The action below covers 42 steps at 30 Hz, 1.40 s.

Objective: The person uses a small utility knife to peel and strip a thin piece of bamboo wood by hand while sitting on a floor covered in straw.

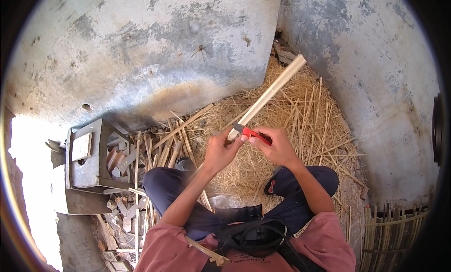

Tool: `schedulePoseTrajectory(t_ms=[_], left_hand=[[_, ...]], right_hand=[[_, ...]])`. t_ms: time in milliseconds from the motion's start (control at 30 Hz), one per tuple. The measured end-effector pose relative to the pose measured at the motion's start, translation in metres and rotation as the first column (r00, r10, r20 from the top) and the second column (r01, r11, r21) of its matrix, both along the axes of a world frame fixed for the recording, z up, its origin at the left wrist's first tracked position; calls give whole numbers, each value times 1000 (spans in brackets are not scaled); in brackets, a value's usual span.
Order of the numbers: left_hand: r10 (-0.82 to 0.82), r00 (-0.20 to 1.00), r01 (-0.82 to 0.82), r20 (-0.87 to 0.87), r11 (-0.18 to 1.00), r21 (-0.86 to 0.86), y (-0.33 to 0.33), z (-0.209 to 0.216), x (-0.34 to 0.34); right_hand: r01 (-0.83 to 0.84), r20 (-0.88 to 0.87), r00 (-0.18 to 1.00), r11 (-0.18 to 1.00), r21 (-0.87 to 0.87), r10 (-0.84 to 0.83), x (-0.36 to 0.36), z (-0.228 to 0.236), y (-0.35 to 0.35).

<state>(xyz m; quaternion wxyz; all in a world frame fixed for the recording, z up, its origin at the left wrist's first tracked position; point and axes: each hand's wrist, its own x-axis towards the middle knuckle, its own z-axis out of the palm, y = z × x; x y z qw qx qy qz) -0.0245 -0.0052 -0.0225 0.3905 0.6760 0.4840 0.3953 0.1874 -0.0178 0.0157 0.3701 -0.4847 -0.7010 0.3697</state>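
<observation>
A long, pale strip of wood or bamboo (270,93) slants up and to the right from my left hand (220,151), whose fingers are closed round its lower end. My right hand (276,146) grips a small red-handled cutting tool (256,135) with a dark grey head. That head lies against the strip just above my left fingers. Both hands are close together above my crossed legs, and my left thumb tip touches or nearly touches the red handle. Whether the tool is a knife or a pair of pliers I cannot tell.
Straw-like shavings (253,173) and loose thin strips (314,126) cover the floor. Left of me are a broken wooden box (87,154) and rubble (127,215). Worn walls rise ahead and at the right, with a slatted basket-like piece (392,234) at lower right.
</observation>
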Motion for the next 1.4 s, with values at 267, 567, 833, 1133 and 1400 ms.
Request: schedulePoseTrajectory(t_ms=[267,567,833,1133,1400], left_hand=[[-202,971,200,125,979,29,2,-9,-3],[-186,975,194,124,980,-51,-4,-1,-2],[-85,993,78,83,994,81,-6,-5,3],[0,1000,0,-25,1000,8,-5,-4,4],[-89,994,88,60,996,21,-5,3,6]], right_hand=[[-47,22,999,999,-22,47,1,-2,1],[-54,-4,999,996,-68,53,0,-2,1],[-34,28,999,999,-8,35,-1,2,-2],[13,31,999,1000,8,-14,-4,6,-5],[6,9,1000,999,-48,-5,-1,0,-2]])
